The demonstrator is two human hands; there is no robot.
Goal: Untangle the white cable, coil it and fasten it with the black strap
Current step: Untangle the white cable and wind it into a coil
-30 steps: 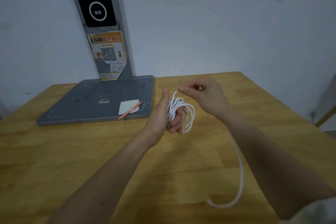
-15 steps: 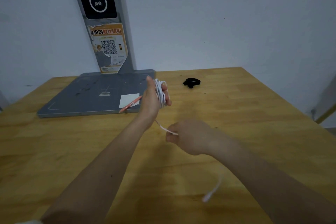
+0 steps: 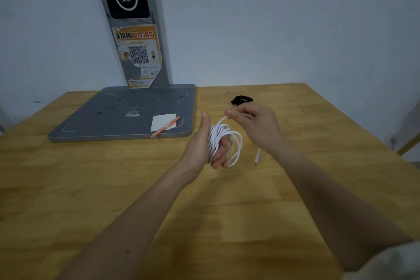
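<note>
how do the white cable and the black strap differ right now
The white cable is long, thin and wound in loops around the left hand, with the right hand pinching a strand. The black strap is short, dark and lies untouched on the table beyond the hands. Both are flexible and curled rather than straight.

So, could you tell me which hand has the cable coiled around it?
The left hand: the cable loops around its fingers, while the right hand only pinches the strand above.
</note>
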